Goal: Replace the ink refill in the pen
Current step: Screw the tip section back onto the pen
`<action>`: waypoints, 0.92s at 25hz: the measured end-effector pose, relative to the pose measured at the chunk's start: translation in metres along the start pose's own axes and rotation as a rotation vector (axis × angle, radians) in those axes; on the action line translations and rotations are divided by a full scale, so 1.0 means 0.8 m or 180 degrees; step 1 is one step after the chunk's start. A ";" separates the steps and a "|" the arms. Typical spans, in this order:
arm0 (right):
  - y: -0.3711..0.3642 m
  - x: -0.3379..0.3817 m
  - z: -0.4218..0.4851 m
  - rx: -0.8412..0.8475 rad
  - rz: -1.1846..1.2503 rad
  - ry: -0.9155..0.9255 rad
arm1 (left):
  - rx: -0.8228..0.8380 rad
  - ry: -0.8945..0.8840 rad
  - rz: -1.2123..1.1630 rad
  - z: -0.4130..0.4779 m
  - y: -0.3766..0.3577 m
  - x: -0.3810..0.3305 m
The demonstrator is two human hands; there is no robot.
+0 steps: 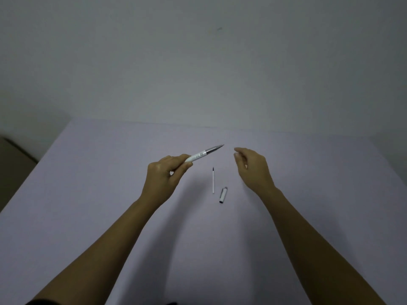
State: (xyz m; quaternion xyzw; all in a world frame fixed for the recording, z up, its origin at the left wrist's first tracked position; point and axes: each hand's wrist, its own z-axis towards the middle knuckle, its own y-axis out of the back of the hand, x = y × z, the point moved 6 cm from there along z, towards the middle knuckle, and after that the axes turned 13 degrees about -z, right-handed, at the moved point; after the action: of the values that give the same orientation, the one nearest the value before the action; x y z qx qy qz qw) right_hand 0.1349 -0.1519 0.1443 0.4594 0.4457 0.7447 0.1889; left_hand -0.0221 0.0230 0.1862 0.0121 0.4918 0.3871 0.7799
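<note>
My left hand (164,172) grips a white pen (203,153) by its barrel, held above the table with its silver tip pointing up and to the right. My right hand (252,166) hovers a short way right of the tip, fingers loosely curled and holding nothing. Between the hands, a thin white ink refill (213,180) with a dark tip lies flat on the table, pointing away from me. The pen's white and silver cap (223,195) lies just right of the refill's near end.
The pale lilac table (88,194) spreads wide around the hands. Its far edge meets a plain grey wall (198,62). At the left, the table's edge drops to a dark floor area (15,159).
</note>
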 end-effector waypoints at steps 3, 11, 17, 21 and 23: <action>-0.072 -0.047 -0.005 0.0534 -0.0315 -0.0482 | 0.0012 0.0162 -0.0046 0.002 -0.010 0.019; -0.169 -0.099 -0.030 0.0995 -0.0405 -0.1369 | 0.0193 0.0396 -0.0025 0.003 -0.033 0.060; -0.174 -0.107 -0.031 0.0929 -0.0153 -0.1744 | 0.0301 0.0438 -0.0022 -0.001 -0.040 0.069; -0.150 -0.093 -0.025 0.0866 0.0073 -0.1734 | 0.0269 0.0406 -0.0079 -0.003 -0.034 0.060; -0.124 -0.077 -0.015 0.0686 0.0388 -0.1704 | 0.0241 0.0388 -0.0108 -0.003 -0.029 0.051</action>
State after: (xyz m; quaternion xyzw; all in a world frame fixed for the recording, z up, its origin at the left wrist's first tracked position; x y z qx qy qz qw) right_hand 0.1432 -0.1481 0.0274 0.6828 0.4282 0.5554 0.2048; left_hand -0.0011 0.0311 0.1447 0.0096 0.5527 0.3550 0.7539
